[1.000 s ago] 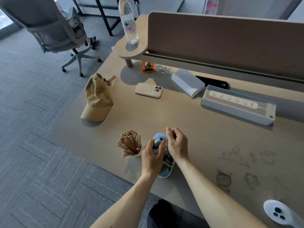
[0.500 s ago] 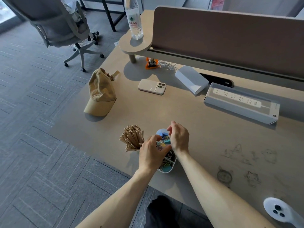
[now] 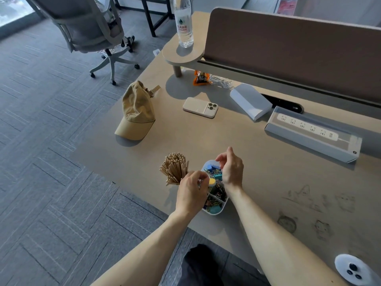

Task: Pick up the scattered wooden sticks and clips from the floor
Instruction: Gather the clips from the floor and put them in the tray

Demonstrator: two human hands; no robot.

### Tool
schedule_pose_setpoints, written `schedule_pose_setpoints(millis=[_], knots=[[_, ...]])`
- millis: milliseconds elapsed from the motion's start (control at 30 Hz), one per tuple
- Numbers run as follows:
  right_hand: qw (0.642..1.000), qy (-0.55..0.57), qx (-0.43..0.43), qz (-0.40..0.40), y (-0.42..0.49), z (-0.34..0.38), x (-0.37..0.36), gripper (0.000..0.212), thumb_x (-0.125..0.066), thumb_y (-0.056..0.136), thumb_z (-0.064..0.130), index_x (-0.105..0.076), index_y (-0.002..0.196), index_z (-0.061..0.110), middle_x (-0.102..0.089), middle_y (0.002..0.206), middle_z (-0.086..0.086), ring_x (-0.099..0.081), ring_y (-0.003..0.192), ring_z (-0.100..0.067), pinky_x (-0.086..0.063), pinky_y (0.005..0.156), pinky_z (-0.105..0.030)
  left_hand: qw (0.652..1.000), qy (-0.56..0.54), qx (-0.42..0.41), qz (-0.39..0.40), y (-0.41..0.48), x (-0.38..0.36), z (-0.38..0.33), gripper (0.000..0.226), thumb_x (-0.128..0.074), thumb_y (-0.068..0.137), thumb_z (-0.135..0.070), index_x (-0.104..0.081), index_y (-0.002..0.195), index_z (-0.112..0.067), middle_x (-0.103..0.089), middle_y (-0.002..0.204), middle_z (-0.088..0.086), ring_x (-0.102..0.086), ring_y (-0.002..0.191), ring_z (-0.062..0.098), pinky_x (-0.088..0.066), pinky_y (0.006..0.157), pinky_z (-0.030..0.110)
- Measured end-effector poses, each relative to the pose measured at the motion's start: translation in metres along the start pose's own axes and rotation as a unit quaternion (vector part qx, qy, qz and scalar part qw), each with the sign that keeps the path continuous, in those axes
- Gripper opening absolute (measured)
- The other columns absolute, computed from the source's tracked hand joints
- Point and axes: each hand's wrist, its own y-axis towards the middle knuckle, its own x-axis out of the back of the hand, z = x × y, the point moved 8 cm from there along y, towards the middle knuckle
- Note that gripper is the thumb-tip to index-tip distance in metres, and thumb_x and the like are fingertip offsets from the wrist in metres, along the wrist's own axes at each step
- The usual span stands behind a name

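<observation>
A white divided tray (image 3: 215, 213) full of coloured binder clips and paper clips (image 3: 214, 173) sits near the desk's front edge. Just left of it, a bundle of wooden sticks (image 3: 174, 171) stands upright in a holder. My left hand (image 3: 190, 196) hovers over the tray's left side with its fingers curled around small clips, and a yellow clip (image 3: 212, 182) shows at its fingertips. Over the tray's far end, my right hand (image 3: 232, 168) has its fingers loosely apart with nothing visible in them. I see no sticks or clips on the carpet.
On the desk (image 3: 257, 162) lie a tan cap (image 3: 137, 114), a phone (image 3: 200, 107), a white box (image 3: 250, 104) and a boxed power strip (image 3: 311, 134). A water bottle (image 3: 184, 23) stands on a small shelf. An office chair (image 3: 90, 32) is on the carpet at the back left.
My right hand has lifted from the tray and spread its fingers. My left hand has stayed over the tray's left side, and the view has shifted slightly.
</observation>
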Motion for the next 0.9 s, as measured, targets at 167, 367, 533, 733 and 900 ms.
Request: schedule_pose_setpoints(millis=[167, 367, 533, 733, 900], knots=[[0.993, 0.094, -0.067, 0.02, 0.002, -0.007, -0.001, 0.06, -0.033, 0.104, 0.04, -0.06, 0.064, 0.006, -0.044, 0.048, 0.006, -0.039, 0.049, -0.01, -0.031, 0.049, -0.024, 1.0, -0.028, 0.002, 0.011, 0.001, 0.004, 0.001, 0.007, -0.064, 0.091, -0.019, -0.07, 0.087, -0.019, -0.068, 0.083, -0.004, -0.06, 0.068, 0.007, -0.052, 0.061, 0.025], [0.991, 0.105, -0.071, 0.029, -0.001, 0.002, 0.011, 0.041, -0.047, 0.102, 0.033, -0.061, 0.073, 0.008, -0.049, 0.05, 0.001, -0.04, 0.04, -0.012, -0.03, 0.039, -0.023, 0.997, -0.058, 0.031, 0.034, -0.005, 0.009, 0.007, 0.009, -0.064, 0.093, -0.02, -0.072, 0.091, -0.016, -0.07, 0.079, -0.008, -0.062, 0.065, 0.004, -0.054, 0.059, 0.022], [0.979, -0.18, 0.087, 0.045, -0.004, 0.024, 0.02, 0.029, -0.064, 0.089, 0.028, -0.069, 0.065, 0.013, -0.06, 0.052, 0.002, -0.054, 0.049, -0.015, -0.043, 0.051, -0.026, 0.997, -0.018, 0.029, 0.074, -0.014, 0.012, 0.013, 0.012, -0.064, 0.092, -0.025, -0.071, 0.101, -0.021, -0.066, 0.066, -0.006, -0.055, 0.048, 0.007, -0.039, 0.044, 0.016], [0.853, -0.45, 0.098, 0.247, -0.041, -0.001, -0.001, 0.028, -0.071, 0.08, 0.048, -0.073, 0.102, 0.03, -0.061, 0.073, 0.011, -0.061, 0.076, -0.019, -0.049, 0.068, -0.031, 0.993, 0.019, 0.058, 0.105, -0.021, 0.019, 0.033, 0.034, -0.057, 0.086, -0.025, -0.065, 0.118, -0.026, -0.072, 0.088, 0.006, -0.063, 0.073, 0.026, -0.048, 0.063, 0.031], [0.85, -0.453, 0.118, 0.242, -0.05, 0.0, 0.014, 0.012, -0.072, 0.079, 0.036, -0.073, 0.086, 0.026, -0.05, 0.056, 0.013, -0.054, 0.062, -0.017, -0.043, 0.058, -0.031, 0.993, 0.002, 0.051, 0.102, -0.034, 0.032, 0.051, 0.03, -0.059, 0.088, -0.025, -0.066, 0.117, -0.023, -0.062, 0.067, -0.005, -0.057, 0.059, 0.017, -0.046, 0.062, 0.029]])
